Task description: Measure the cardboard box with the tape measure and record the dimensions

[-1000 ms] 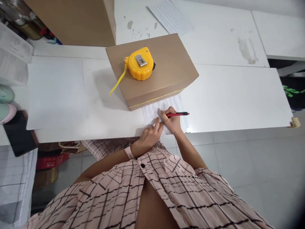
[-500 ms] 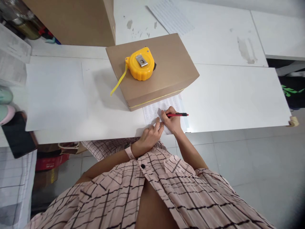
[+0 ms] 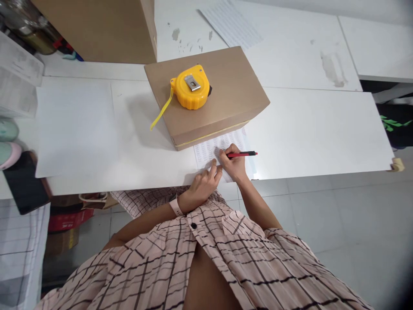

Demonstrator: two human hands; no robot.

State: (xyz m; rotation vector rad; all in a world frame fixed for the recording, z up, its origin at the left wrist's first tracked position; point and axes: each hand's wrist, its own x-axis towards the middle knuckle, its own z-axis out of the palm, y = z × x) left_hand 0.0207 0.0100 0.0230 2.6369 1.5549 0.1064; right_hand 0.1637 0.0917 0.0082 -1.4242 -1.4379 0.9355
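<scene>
At the far left edge, a dark flat object (image 3: 24, 183) and two pale rounded things (image 3: 8, 142) are cut off by the frame and hard to identify. One plain white sheet of paper (image 3: 74, 127) lies on the white counter (image 3: 316, 129), with one large brown cardboard box (image 3: 97, 28) behind it, its top out of view. One smaller brown cardboard box (image 3: 226, 86) stands mid-counter, carrying one yellow tape measure (image 3: 191, 87) with its strap hanging over the edge. This box covers the far part of one printed sheet of small figures (image 3: 209, 148), whose text is too small to read. The left hand (image 3: 201, 185) rests flat on the sheet's near edge, fingers loosely spread, holding nothing. Just beside it, the right hand (image 3: 234, 165) is closed around one red pen (image 3: 241, 154), tip on the sheet. A second printed sheet (image 3: 230, 23) lies farther back.
</scene>
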